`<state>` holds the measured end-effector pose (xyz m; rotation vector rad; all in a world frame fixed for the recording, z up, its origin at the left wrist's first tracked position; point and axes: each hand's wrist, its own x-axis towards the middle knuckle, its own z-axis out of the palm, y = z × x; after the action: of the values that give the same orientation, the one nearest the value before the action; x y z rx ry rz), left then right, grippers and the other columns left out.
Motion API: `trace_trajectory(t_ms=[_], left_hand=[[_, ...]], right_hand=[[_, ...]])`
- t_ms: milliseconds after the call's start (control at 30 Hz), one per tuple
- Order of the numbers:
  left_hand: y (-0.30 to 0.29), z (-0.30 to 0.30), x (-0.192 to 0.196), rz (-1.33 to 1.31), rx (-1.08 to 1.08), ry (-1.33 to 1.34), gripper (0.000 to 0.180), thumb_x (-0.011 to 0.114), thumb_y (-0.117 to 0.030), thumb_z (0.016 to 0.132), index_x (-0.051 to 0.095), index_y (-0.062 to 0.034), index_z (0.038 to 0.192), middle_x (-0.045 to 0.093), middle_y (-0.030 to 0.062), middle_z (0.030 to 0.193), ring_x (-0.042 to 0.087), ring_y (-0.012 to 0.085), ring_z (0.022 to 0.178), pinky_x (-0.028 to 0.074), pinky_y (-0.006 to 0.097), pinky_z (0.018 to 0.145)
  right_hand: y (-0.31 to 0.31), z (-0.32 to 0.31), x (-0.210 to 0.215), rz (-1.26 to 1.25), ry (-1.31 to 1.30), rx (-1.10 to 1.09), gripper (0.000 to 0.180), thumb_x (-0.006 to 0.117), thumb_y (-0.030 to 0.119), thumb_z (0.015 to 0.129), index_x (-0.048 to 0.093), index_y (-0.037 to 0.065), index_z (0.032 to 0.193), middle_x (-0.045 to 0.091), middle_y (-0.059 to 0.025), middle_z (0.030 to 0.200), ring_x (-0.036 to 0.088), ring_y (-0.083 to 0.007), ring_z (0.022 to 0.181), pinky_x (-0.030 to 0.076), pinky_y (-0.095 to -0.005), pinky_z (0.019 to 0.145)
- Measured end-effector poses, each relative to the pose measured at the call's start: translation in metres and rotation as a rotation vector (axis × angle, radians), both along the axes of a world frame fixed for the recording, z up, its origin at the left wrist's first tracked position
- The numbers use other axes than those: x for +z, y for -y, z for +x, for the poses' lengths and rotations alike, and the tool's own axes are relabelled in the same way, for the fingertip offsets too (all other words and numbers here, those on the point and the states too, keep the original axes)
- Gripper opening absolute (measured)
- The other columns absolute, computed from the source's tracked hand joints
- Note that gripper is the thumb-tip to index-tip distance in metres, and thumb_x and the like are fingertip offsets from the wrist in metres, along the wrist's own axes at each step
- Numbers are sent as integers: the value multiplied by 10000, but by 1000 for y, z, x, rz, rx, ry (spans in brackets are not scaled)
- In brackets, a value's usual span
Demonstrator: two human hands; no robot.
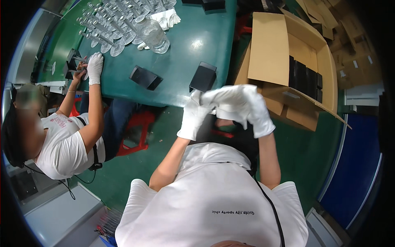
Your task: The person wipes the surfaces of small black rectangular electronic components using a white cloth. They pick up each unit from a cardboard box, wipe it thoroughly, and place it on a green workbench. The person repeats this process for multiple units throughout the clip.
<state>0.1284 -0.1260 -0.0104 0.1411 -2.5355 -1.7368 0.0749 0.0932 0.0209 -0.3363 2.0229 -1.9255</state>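
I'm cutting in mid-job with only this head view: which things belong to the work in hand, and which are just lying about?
In hand:
left hand and right hand, both in white gloves
white sheet held between them
black box at the table edge
cardboard carton with black boxes

Lying about:
clear stands
plastic bottle
co-worker's black box

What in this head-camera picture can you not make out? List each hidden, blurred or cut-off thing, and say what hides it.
1. What the left hand and right hand hold: blurred white gloves cover it.
2. How many black boxes are in the cardboard carton: its flaps hide part of them.
3. The small black piece at the co-worker's gloved hand: too small to identify.
4. The clear stands: cut by the upper rim.
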Motion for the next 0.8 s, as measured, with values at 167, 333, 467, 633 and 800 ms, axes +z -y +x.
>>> trace_trajectory(t_ms=[167, 333, 467, 633, 800], left_hand=[[3, -30, -18, 775, 401, 305, 554, 687, -425, 905, 606, 5, 1246, 643, 124, 1102, 591, 220, 977, 461, 331, 903], [-25, -48, 4, 1325, 210, 182, 354, 600, -300, 990, 602, -52, 1242, 649, 116, 1214, 614, 225, 1105, 469, 361, 994], [-9, -41, -7, 1828, -109, 82, 426, 481, -228, 1035, 465, -71, 1431, 515, 106, 1447, 508, 257, 1305, 384, 417, 1130], [15, -36, -22, 1755, -166, 190, 450, 482, -320, 1023, 523, -7, 1344, 601, 178, 1324, 605, 345, 1152, 484, 492, 1009], [23, -34, -8, 1778, -147, 443, 437, 579, -371, 991, 578, -10, 1237, 650, 188, 1222, 640, 301, 1071, 518, 460, 971]], right_hand=[[35, -48, 16, -416, 144, -446, 369, 463, 292, 1033, 613, 1, 1203, 688, -73, 1006, 650, -156, 829, 536, -269, 703], [112, -75, -28, 376, -769, -344, 383, 553, 107, 932, 590, 128, 1312, 550, -92, 1381, 489, -269, 1316, 443, -404, 1029], [125, -28, -31, 555, -934, -380, 462, 576, 209, 947, 539, 193, 1406, 438, -86, 1518, 327, -275, 1455, 309, -457, 1174], [103, 38, -36, 935, -1069, -24, 458, 582, 129, 935, 559, 125, 1393, 466, -103, 1500, 386, -273, 1425, 301, -398, 1191], [43, 74, -41, 78, -87, 46, 399, 505, 262, 1036, 581, -24, 1304, 622, -126, 1304, 595, -215, 1204, 451, -306, 1039]])
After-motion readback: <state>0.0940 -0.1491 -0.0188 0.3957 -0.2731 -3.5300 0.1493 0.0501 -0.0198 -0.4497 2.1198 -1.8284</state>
